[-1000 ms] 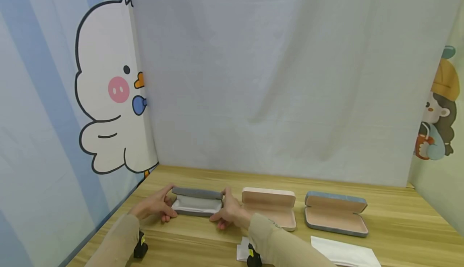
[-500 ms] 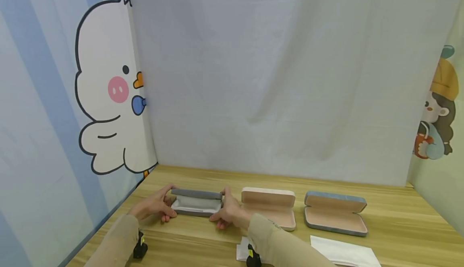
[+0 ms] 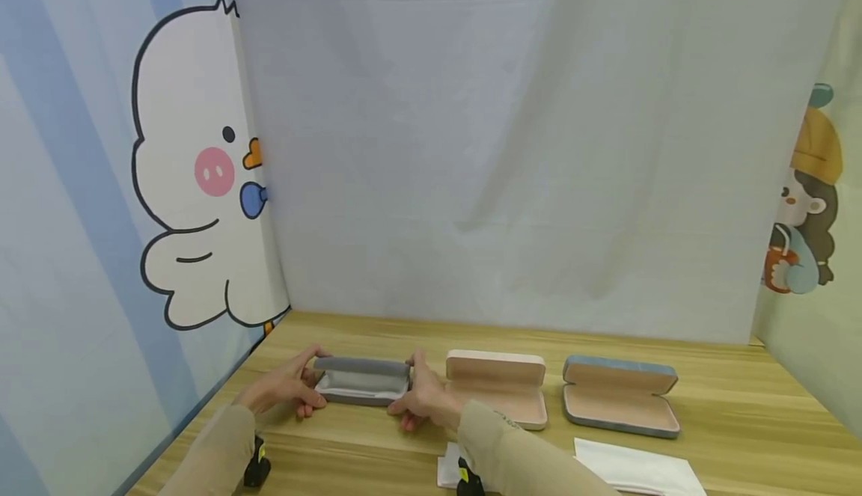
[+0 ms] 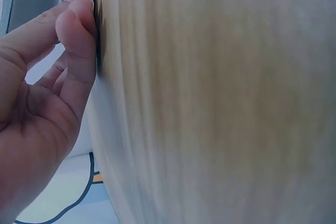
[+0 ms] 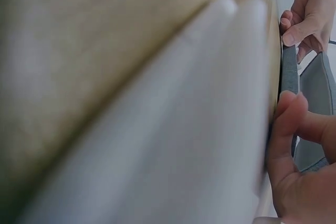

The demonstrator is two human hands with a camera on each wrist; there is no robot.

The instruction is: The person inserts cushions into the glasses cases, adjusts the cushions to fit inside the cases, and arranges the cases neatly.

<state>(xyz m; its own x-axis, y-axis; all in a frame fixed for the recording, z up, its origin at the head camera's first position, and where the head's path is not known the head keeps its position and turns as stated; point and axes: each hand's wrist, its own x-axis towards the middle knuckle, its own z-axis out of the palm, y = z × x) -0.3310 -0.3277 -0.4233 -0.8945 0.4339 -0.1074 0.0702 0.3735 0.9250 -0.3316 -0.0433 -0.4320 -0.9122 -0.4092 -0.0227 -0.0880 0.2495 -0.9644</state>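
A grey glasses case (image 3: 364, 366) stands with its lid raised and pale lining showing at the left of the table, in the head view. My left hand (image 3: 288, 385) grips its left end, thumb at the front of the base and forefinger up by the lid. At the opposite end my right hand (image 3: 426, 395) holds the case in a similar way. In the right wrist view, both hands flank the grey case (image 5: 289, 72). The left wrist view shows my left hand (image 4: 47, 87) low over the wood, with only a corner of the case visible.
Right of my right hand sits a raised-lid cream glasses case (image 3: 496, 369), partly behind that hand's wrist. Farther right is a blue glasses case (image 3: 619, 376), also with lid up. Folded white cloths (image 3: 633, 470) lie near the front. A pale curtain (image 3: 505, 144) hangs behind the table.
The grey case's lid has tipped slightly forward and lower. Both hands keep their places at its ends. The head view has shifted a little.
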